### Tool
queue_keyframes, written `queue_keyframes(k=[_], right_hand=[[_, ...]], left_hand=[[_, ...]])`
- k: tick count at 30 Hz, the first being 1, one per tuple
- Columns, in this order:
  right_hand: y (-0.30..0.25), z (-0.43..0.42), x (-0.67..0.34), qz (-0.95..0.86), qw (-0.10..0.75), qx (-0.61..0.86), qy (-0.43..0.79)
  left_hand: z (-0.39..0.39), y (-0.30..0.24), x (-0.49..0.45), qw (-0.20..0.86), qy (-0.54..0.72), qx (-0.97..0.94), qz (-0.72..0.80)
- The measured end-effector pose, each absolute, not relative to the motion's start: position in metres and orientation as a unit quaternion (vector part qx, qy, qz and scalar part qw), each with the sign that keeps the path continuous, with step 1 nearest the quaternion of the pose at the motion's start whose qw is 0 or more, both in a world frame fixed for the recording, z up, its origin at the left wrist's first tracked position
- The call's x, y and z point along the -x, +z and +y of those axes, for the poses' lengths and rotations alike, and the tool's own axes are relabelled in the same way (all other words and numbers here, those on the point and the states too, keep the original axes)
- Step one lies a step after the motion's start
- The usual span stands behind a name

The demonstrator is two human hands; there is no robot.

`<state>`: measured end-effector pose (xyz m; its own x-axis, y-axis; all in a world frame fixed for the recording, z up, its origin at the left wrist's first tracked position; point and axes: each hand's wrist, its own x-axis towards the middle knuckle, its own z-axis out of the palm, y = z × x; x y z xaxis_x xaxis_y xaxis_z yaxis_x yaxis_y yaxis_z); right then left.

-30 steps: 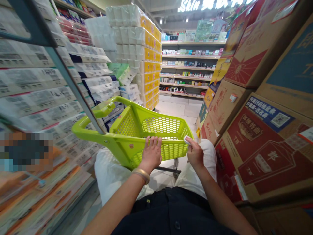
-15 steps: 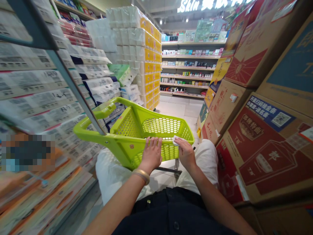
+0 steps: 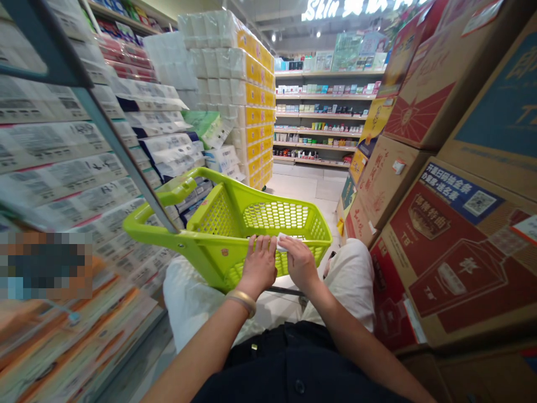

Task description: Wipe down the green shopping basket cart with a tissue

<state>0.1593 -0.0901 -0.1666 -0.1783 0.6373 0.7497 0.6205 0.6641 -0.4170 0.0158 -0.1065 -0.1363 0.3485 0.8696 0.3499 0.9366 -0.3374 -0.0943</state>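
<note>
A lime-green plastic shopping cart (image 3: 226,224) stands in front of my knees in a store aisle. My left hand (image 3: 259,263) grips the near rim of its basket, fingers curled over the edge; a gold bangle sits on that wrist. My right hand (image 3: 300,262) is closed on a small white cloth (image 3: 282,242) and presses it on the same rim, right beside my left hand. The basket looks empty inside.
Shelves of packaged tissue (image 3: 75,157) line the left side. Stacked cardboard boxes (image 3: 444,224) crowd the right side close to my knee. A tall stack of toilet paper packs (image 3: 239,89) stands ahead left. The tiled aisle floor (image 3: 310,187) leads to far shelves.
My right hand has slid the white cloth leftward along the basket's near rim, from its right corner to beside my left hand. The left hand and cart have stayed put.
</note>
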Motion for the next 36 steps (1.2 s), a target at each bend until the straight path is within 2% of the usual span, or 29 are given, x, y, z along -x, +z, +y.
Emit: queue_keyframes(k=[6, 10, 17, 20, 24, 29, 36], right_hand=[[-0.182, -0.088, -0.222, -0.69, 0.538, 0.484, -0.006], [-0.186, -0.086, -0.238, -0.638, 0.538, 0.551, -0.019], [-0.169, -0.09, -0.167, -0.753, 0.496, 0.432, 0.002], [-0.171, -0.091, -0.171, -0.761, 0.491, 0.423, 0.006], [-0.184, -0.09, -0.221, -0.703, 0.525, 0.479, -0.004], [-0.189, -0.086, -0.248, -0.625, 0.526, 0.577, -0.018], [-0.172, -0.087, -0.171, -0.746, 0.494, 0.446, 0.008]], left_hand=[[-0.106, -0.138, -0.016, 0.134, -0.112, 0.81, -0.56], [-0.104, -0.138, -0.018, 0.13, -0.111, 0.808, -0.564], [-0.106, -0.137, -0.017, 0.143, -0.116, 0.808, -0.56], [-0.106, -0.137, -0.016, 0.142, -0.117, 0.81, -0.556], [-0.105, -0.139, -0.016, 0.138, -0.116, 0.809, -0.559], [-0.104, -0.139, -0.018, 0.14, -0.117, 0.808, -0.56], [-0.105, -0.138, -0.017, 0.139, -0.12, 0.808, -0.56]])
